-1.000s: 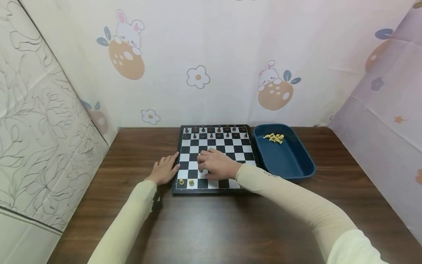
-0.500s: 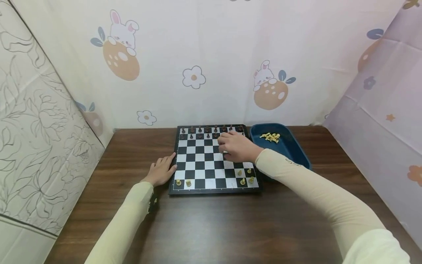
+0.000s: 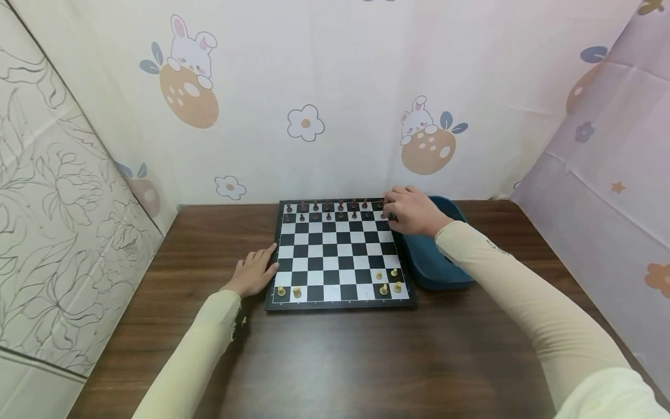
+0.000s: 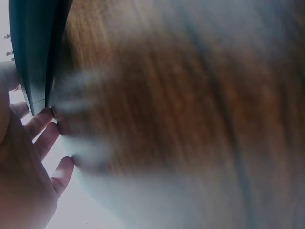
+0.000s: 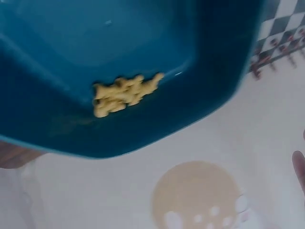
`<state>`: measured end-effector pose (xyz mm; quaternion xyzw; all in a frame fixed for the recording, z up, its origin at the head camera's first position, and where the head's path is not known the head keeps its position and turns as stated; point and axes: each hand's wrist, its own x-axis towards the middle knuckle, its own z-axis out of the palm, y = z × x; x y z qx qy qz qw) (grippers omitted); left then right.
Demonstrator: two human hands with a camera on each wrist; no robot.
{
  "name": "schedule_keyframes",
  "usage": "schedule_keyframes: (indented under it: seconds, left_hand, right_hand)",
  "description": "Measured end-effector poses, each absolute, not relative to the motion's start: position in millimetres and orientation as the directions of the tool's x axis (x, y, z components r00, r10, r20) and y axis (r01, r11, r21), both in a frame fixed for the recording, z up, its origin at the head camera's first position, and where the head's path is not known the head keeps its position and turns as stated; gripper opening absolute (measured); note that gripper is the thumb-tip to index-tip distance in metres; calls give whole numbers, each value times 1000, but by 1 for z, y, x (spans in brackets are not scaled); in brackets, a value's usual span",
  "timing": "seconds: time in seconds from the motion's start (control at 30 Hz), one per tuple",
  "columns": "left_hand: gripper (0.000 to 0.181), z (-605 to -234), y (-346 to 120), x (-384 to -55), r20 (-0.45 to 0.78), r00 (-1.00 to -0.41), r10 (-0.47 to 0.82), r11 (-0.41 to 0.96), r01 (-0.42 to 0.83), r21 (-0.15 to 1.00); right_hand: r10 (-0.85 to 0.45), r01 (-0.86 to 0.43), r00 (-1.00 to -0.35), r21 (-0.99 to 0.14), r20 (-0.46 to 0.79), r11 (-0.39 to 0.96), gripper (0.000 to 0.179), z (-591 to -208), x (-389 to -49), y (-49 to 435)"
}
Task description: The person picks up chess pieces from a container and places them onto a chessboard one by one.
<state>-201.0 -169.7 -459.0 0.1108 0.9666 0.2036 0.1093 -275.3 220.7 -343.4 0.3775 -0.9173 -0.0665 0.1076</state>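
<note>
A magnetic-looking chessboard (image 3: 323, 250) lies on the table. Brown chess pieces (image 3: 340, 205) stand in two rows at its far side. Two pale yellow pieces (image 3: 296, 292) stand at the near left corner, and several more (image 3: 384, 289) at the near right. My left hand (image 3: 253, 272) rests with spread fingers against the board's left edge; the left wrist view shows the fingers (image 4: 46, 138) beside the dark board side. Above the board's far right corner and the blue tray (image 3: 434, 262) is my right hand (image 3: 413, 209), fingers loosely bent, no piece visible in them. Its palm side is hidden.
Inside the tray, a small heap of yellow chess pieces (image 5: 124, 94) lies against one wall in the right wrist view. A patterned cloth (image 3: 345, 87) hangs behind the brown wooden table (image 3: 335, 361). Another wall surface stands at the left.
My right hand has moved from over the board's middle to the far right, above the tray's near-board edge, uncovering the near right yellow pieces. The left hand stays at the board's edge.
</note>
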Motion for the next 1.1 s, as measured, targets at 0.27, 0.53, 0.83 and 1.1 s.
schedule_keyframes:
  seconds: [0.27,0.53,0.83,1.1]
  left_hand:
    - [62,-457,-171,-201,-166,-951,259,891,170,420]
    - [62,-461,-173,-201,-156,-954,257,894,173,413]
    - [61,-461,-169,-199,-157,-956,248,892,162,422]
    - [61,-458,-169,-200,-157,-957,244,893,158,421]
  right_hand:
    - [-628,-597,-764,208,146,775,9,-353,-290,258]
    - [-593,-564,-795,205,128,800,8,-362,-300,286]
    - [-537,-514,-838,187,97,837,4,-375,-307,304]
    - [-465,-452,-884,161,55,878,19,-384,-308,310]
